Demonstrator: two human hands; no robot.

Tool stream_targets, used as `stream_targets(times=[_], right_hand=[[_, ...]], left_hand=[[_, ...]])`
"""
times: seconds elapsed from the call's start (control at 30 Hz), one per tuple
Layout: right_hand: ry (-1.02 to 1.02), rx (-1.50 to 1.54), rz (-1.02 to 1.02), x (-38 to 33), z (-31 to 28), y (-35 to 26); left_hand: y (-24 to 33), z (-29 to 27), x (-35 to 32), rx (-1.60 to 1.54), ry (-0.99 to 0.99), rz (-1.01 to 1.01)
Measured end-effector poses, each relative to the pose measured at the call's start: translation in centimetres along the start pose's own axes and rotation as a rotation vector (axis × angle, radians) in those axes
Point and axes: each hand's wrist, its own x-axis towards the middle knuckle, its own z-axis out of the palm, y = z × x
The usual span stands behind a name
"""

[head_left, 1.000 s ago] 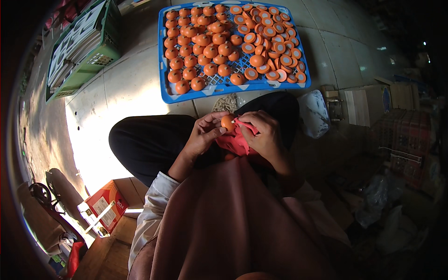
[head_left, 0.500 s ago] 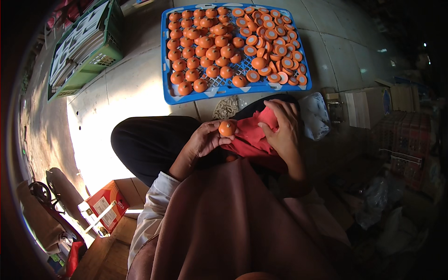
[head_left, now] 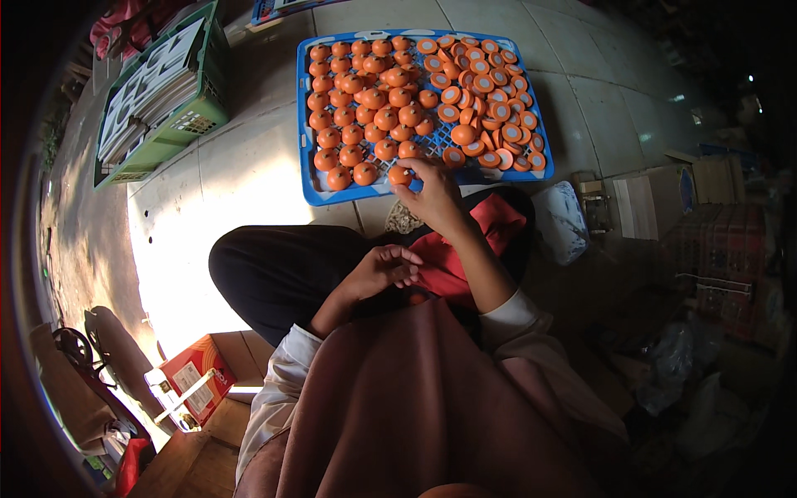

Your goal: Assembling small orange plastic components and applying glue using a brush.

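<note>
An orange rounded piece [head_left: 399, 175], like a small ball with a dark stub on top, sits between the thumb and fingers of my right hand [head_left: 436, 195], at the near edge of the blue lattice tray [head_left: 344, 197]. Rows of similar round pieces [head_left: 351, 155] fill the tray's left half. On its right half lie many orange pieces with pale round discs facing up [head_left: 498, 110]. Above my lap, my left hand [head_left: 380, 272] has loosely bent fingers, slightly apart, with nothing visible in them. Red cloth [head_left: 498, 224] lies across my right leg, partly behind my right forearm.
Small pale pegs [head_left: 403, 217] lie in a pile between the tray and my legs. A clear plastic bag or tub [head_left: 561, 222] stands right of my knee. Further off are a green crate [head_left: 178, 137] of flat boards, a red box [head_left: 198, 380] and wooden blocks [head_left: 647, 202].
The orange piece has passed from my left hand to my right, which has reached forward off the red cloth to the tray. My left hand is now empty, and the view has shifted slightly.
</note>
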Motion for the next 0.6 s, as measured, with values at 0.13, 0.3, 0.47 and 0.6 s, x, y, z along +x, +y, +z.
stream_targets(times=[0.13, 0.3, 0.47, 0.6], right_hand=[[-0.082, -0.204, 0.135, 1.3, 0.7, 0.5], [-0.049, -0.330, 0.079, 2.2, 0.7, 0.1], [-0.035, -0.443, 0.144, 2.0, 1.1, -0.3], [-0.036, -0.329, 0.105, 1.8, 1.1, 0.4]], left_hand=[[-1.0, 1.3, 0.0, 0.375, -0.137, 0.182], [-1.9, 2.3, -0.1, 0.662, -0.020, 0.425], [-3.0, 3.7, -0.8, 0.911, 0.132, 0.372], [-3.2, 4.6, -1.1, 1.167, 0.141, 0.438]])
